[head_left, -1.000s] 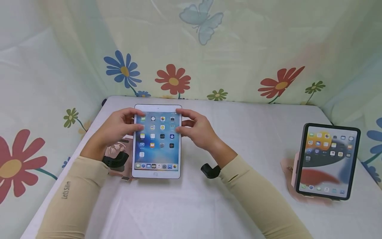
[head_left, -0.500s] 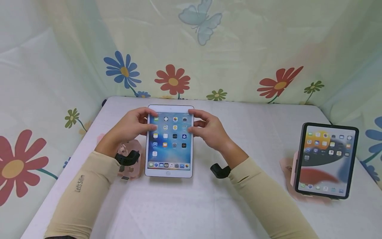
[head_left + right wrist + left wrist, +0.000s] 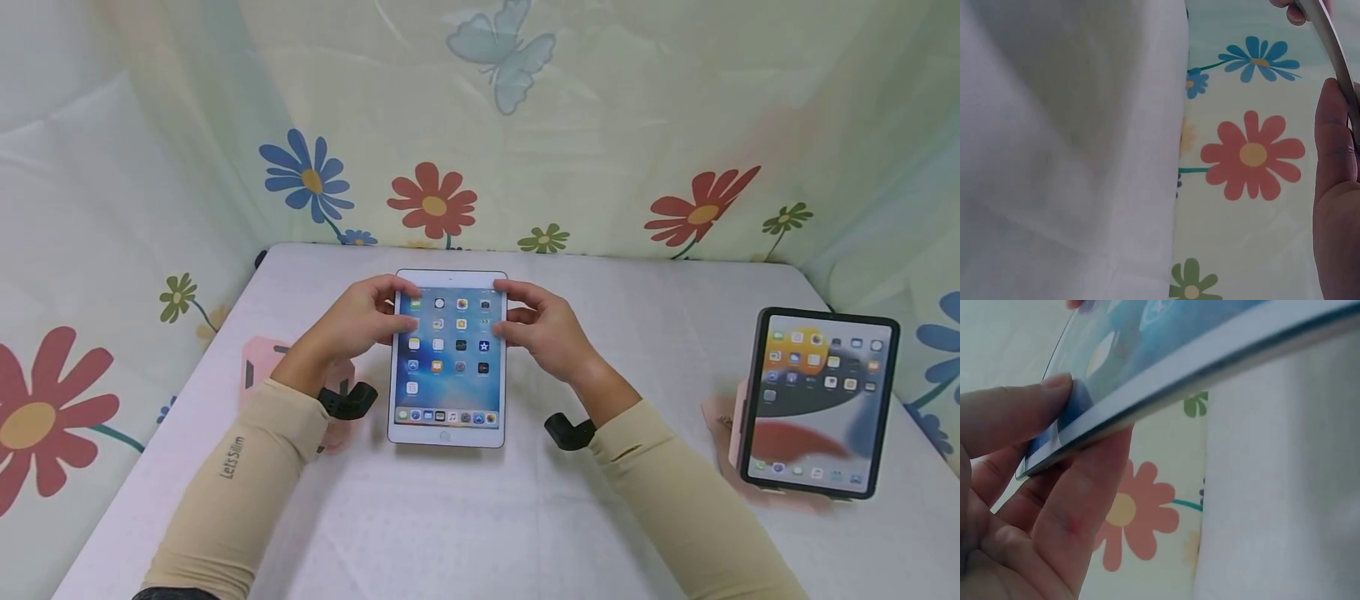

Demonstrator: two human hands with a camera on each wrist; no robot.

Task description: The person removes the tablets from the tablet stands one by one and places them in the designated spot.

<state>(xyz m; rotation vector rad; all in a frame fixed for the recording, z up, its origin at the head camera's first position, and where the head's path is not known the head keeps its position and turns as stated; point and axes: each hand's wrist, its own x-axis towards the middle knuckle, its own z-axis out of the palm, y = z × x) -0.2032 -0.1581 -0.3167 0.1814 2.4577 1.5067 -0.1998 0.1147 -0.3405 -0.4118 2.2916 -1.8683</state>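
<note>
A white-framed tablet (image 3: 448,367) with a lit screen of app icons is held upright above the table in both hands. My left hand (image 3: 360,321) pinches its upper left edge, thumb on the screen and fingers behind, as the left wrist view shows with the tablet (image 3: 1166,362) seen edge-on. On the opposite edge my right hand (image 3: 551,333) grips at the same height, thumb and index fingertip on the front. In the right wrist view only a sliver of the tablet's edge (image 3: 1332,47) shows beside the hand (image 3: 1338,206). Behind my left wrist lies a pink stand (image 3: 258,362), partly hidden.
On the right a second, black-framed tablet (image 3: 821,404) leans on another pink stand (image 3: 723,425). A white cloth covers the table (image 3: 480,533). Flower-patterned curtains (image 3: 607,125) close off the back and sides. A black wrist camera (image 3: 570,432) sits by each sleeve.
Both hands have carried the white tablet to the right, away from the left pink stand, and my left forearm now covers part of that stand. The second tablet stays in place.
</note>
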